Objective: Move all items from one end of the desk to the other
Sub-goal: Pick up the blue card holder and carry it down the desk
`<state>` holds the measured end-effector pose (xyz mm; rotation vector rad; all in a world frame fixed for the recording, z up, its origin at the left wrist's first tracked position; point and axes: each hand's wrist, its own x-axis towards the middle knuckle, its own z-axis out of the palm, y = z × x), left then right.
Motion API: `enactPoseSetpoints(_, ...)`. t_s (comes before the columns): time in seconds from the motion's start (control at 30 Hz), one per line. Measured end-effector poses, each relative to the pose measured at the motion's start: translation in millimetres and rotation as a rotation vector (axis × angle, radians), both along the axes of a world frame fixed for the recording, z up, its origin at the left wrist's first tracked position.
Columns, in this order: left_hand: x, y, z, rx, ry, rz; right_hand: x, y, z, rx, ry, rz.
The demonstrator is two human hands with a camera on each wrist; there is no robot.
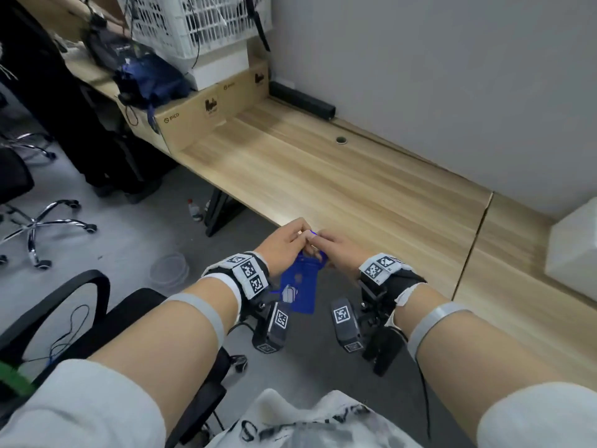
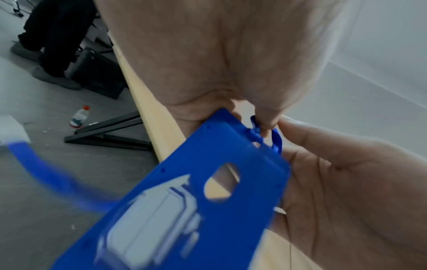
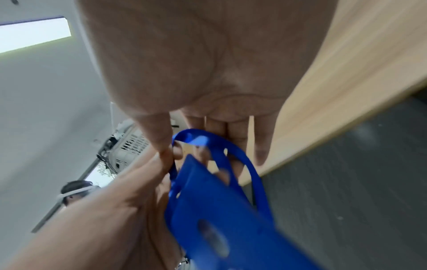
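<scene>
A blue badge holder (image 1: 298, 286) with a white printed figure hangs on its blue lanyard (image 1: 312, 235) just off the front edge of the wooden desk (image 1: 323, 176). My left hand (image 1: 298, 232) pinches the lanyard loop right above the holder's top edge. My right hand (image 1: 318, 239) meets it from the right and pinches the same strap with the thumb, its other fingers nearly straight. In the left wrist view the badge holder (image 2: 196, 210) fills the lower middle, blurred. The right wrist view shows the lanyard (image 3: 191, 137) looping under my thumb, with the badge holder (image 3: 219, 219) below it.
At the desk's far left end stand a cardboard box (image 1: 206, 118), a dark blue bag (image 1: 151, 79) and a white crate (image 1: 193, 24). A white box (image 1: 575, 247) sits at the right. Office chairs (image 1: 32, 221) and a bottle (image 1: 194, 210) are on the floor.
</scene>
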<state>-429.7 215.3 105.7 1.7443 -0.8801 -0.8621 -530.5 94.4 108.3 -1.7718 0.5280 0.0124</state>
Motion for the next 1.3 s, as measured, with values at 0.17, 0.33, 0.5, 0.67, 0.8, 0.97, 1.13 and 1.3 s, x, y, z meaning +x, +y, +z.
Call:
enactPoseSetpoints(0.17,-20,-36,20,0.011,0.105,0.118,-20,-51,29,-0.112,0.033,-0.023)
enactPoseSetpoints(0.33,-42,-49,15,-0.006,0.217,0.119,-25,-77,44,0.083,-0.044,-0.201)
enactPoseSetpoints(0.5,-55,-36,-3,0.017,0.289,0.092,-21,-77,40,0.339,-0.109,-0.281)
enactPoseSetpoints(0.67,-59,-16,-15,0.02,0.337,0.251,-16,-84,31,0.361,-0.086,-0.473)
enactPoseSetpoints(0.8,-62,-26,-14,-0.222,0.563,0.464,-27,-96,14,0.322,-0.013,-0.515)
enactPoseSetpoints(0.97,-73,-69,9,-0.294,0.605,0.519,-51,-104,0,0.193,-0.035,-0.389)
enactPoseSetpoints(1.13,-86,-115,36,-0.271,0.551,0.426,-73,-122,13,0.164,-0.042,-0.286)
enactPoseSetpoints(1.3,-96,-164,54,-0.24,0.528,0.333,-96,-149,31,0.121,-0.063,-0.219)
